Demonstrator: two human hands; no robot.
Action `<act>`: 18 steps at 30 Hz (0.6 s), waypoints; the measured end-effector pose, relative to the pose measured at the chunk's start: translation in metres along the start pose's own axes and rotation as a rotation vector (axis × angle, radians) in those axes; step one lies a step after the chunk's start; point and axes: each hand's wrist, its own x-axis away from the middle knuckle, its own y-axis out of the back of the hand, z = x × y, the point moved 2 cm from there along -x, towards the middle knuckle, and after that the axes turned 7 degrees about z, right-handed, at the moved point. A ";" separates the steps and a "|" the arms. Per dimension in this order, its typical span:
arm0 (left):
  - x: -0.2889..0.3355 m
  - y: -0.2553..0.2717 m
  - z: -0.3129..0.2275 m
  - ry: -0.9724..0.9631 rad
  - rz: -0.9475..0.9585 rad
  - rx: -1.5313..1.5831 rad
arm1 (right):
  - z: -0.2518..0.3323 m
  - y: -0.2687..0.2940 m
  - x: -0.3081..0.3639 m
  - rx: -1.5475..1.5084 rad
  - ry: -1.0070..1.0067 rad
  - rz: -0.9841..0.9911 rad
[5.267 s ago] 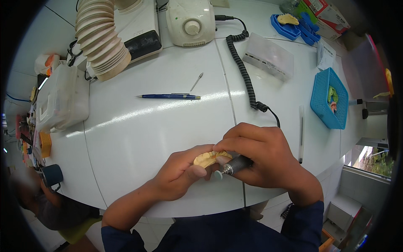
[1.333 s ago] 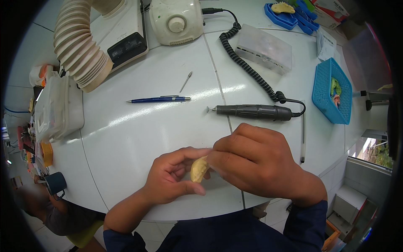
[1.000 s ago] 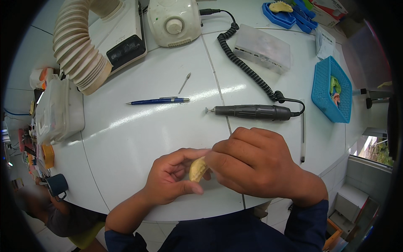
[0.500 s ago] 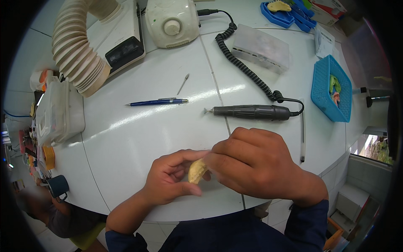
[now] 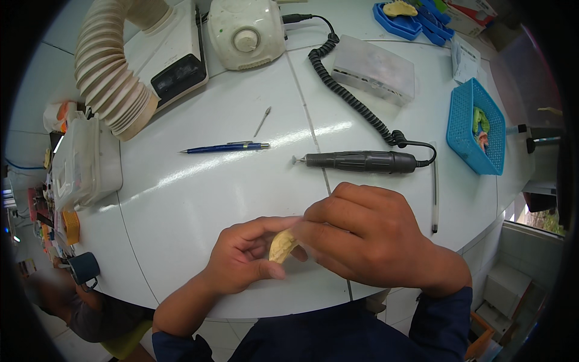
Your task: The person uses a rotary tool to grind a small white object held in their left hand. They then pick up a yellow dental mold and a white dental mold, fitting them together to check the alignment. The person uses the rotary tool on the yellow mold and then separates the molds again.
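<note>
A yellow dental cast [image 5: 281, 246] is held just above the near part of the white table. My left hand [image 5: 245, 250] has it between the thumb and curled fingers. From the right, my right hand [image 5: 368, 235] comes over the cast's upper end, its fingers bent together and the back of the hand upward. Its fingertips are hidden and slightly blurred, so whether they grip the cast or something small cannot be seen. Beyond the right hand lies a black dental handpiece [image 5: 362, 161] with a small grey tip, joined to a coiled cord [image 5: 353, 99].
A blue mechanical pencil [image 5: 226, 147] and a thin bur [image 5: 262, 121] lie mid-table. A pen [image 5: 435, 193] and a blue basket [image 5: 461, 130] are at right. Farther off stand a clear box [image 5: 374, 66], a control unit [image 5: 247, 36] and a ribbed hose [image 5: 108, 66]. A person [image 5: 90, 317] sits at left.
The cast has tilted slightly in my left hand, and the left thumb has shifted a little. My right hand stays at its upper end with hardly any movement.
</note>
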 end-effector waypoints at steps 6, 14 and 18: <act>0.000 0.001 -0.006 0.047 0.014 0.047 | 0.003 0.000 -0.002 -0.096 -0.047 -0.090; 0.000 0.001 -0.003 0.027 0.029 0.094 | 0.002 -0.001 -0.002 -0.122 -0.023 -0.042; -0.001 0.001 -0.002 0.007 0.042 0.069 | 0.001 -0.001 -0.002 -0.092 -0.028 -0.051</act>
